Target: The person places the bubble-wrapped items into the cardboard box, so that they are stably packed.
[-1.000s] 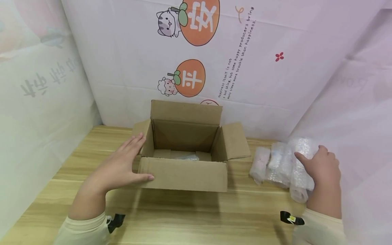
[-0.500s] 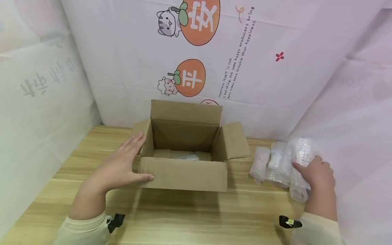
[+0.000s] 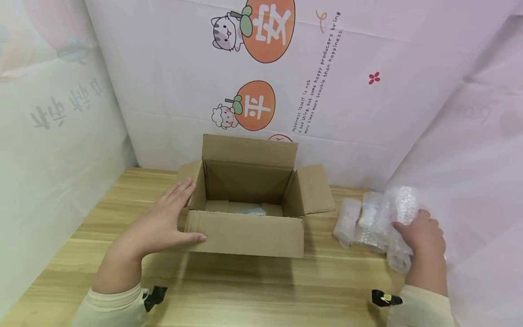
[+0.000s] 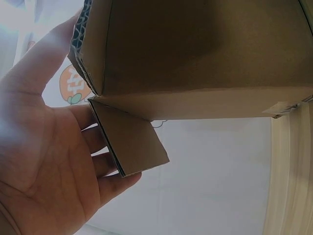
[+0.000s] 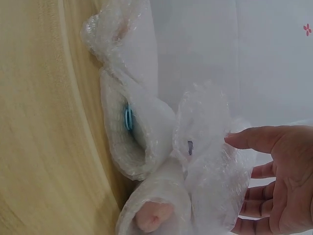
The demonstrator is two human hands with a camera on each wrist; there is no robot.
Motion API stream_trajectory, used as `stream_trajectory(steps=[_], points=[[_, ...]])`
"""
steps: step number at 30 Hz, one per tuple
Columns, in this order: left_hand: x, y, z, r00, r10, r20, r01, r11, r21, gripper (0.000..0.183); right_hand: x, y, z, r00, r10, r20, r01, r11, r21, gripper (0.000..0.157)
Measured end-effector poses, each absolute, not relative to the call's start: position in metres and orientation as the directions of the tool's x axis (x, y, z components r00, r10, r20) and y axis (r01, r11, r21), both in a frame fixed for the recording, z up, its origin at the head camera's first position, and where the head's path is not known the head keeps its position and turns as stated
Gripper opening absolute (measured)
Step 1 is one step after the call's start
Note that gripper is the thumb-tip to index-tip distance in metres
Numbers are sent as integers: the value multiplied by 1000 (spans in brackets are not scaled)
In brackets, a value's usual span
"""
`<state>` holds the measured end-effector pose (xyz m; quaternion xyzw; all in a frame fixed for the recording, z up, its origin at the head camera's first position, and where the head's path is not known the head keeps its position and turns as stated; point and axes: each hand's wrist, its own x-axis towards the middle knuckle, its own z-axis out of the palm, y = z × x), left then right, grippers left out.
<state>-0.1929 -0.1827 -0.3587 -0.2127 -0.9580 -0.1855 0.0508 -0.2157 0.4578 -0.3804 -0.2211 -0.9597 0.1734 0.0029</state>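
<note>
Two hands inspected. Working room lies along the table (image 3: 229, 290) nearest the person. Left hand (image 3: 157, 227), fingers and thumb apart, spans the carton (image 3: 245, 234) at its front-left corner, presumably steadying it; spread flaps leave the mouth accessible. Right hand (image 3: 422, 234), digits apart, touches the rightmost bubble-wrapped bundle (image 3: 403, 202), close to the right-side sheet (image 3: 482, 190). Printed sheet (image 3: 175, 91) bounds the rear edge.

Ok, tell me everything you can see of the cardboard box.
The cardboard box is plain brown, with corrugated edges visible in the left wrist view. It sits upright on the wood-grain table, open, its back flap raised, its left flap, right flap and front flap folded outward. A clear, shiny item lies on its floor, too hidden to identify. The left hand touches its left and front flaps.
</note>
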Motion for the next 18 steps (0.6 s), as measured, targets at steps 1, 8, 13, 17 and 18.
stream_trajectory(steps=[1, 8, 13, 17, 18], points=[[-193, -183, -359, -904, 389, 178, 427, 840, 334, 123, -215, 458, -379, -902, 428, -64, 423, 842, -335, 113], [-193, -183, -358, -902, 390, 183, 430, 839, 334, 123, -214, 453, -366, -911, 411, 20, 381, 861, -337, 107], [-192, -183, -359, -903, 390, 180, 429, 839, 334, 123, -214, 449, -358, -921, 381, 82, 337, 883, -327, 102], [-192, -183, -359, -903, 391, 181, 430, 838, 335, 123, -216, 444, -350, -924, 364, 118, 306, 889, -340, 101], [-192, -183, -359, -902, 391, 182, 431, 838, 336, 123, -216, 442, -348, -924, 360, 126, 299, 890, -345, 101]])
